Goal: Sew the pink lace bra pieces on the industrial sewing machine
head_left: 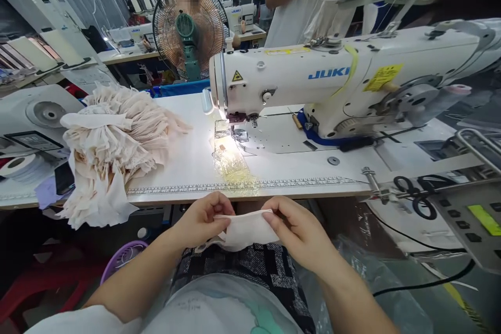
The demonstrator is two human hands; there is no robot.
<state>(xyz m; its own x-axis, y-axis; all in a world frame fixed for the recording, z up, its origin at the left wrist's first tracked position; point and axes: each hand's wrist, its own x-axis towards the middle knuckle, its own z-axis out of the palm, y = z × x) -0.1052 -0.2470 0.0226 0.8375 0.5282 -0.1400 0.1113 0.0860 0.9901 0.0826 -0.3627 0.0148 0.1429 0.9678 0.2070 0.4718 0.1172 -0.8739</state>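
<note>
A small piece of pale fabric (250,230) is stretched between my two hands, above my lap and just below the table's front edge. My left hand (206,220) pinches its left end between thumb and fingers. At the right end, my right hand (293,224) grips the upper edge the same way. Beyond the hands stands a white sewing machine (289,78), its lamp lighting the needle area. Yellowish clear tape or film (230,159) lies below the presser foot. To the left rests a large heap of cream fabric pieces (121,141), partly hanging over the edge.
A printed ruler strip (235,186) runs along the table's front edge. A fan (191,31) stands behind the table, and another person (291,10) is behind the machine. Black-handled scissors (417,193) hang at the right. A purple basket (121,258) sits below left.
</note>
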